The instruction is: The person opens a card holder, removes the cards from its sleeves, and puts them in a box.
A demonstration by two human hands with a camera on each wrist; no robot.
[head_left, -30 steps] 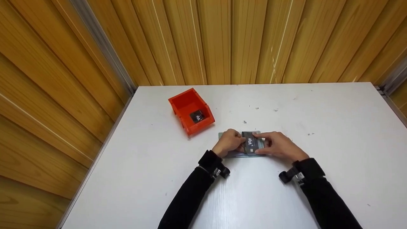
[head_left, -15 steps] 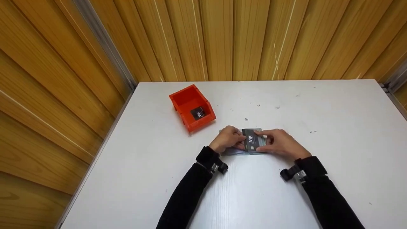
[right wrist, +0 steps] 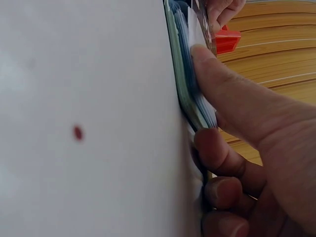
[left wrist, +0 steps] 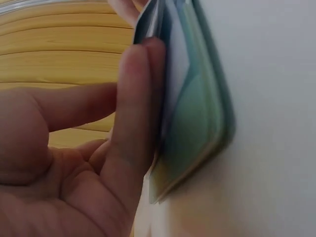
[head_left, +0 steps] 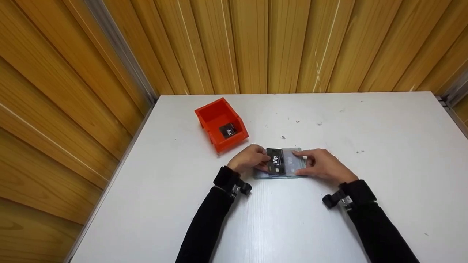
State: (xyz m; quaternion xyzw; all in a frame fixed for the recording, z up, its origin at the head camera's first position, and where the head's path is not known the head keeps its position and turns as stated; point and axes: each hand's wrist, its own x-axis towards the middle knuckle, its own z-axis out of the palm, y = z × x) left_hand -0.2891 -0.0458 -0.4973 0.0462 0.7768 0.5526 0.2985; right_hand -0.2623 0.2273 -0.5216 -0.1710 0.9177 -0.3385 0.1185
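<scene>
In the head view, a black card [head_left: 279,160] printed "Vip" is pinched between the thumb and fingers of my left hand [head_left: 249,158]. It lies over the left half of a greenish card holder [head_left: 294,164] with clear pages, spread on the white table. On the right side, my right hand [head_left: 323,166] grips the holder's clear pages, thumb near the lower edge. The right wrist view shows the thumb [right wrist: 222,81] pressed on the layered pages. Seen from the left wrist, the holder [left wrist: 190,128] stands edge-on beside my left fingers [left wrist: 136,98].
An orange-red bin [head_left: 234,143] stands on the table [head_left: 164,175] behind and left of the holder. Inside it lies another black "Vip" card [head_left: 228,130]. Wood-look panels [head_left: 252,47] rise behind the table and along its left side.
My left hand has moved left with the black card, which has slid out from under the clear page. My right hand has stayed on the holder.
</scene>
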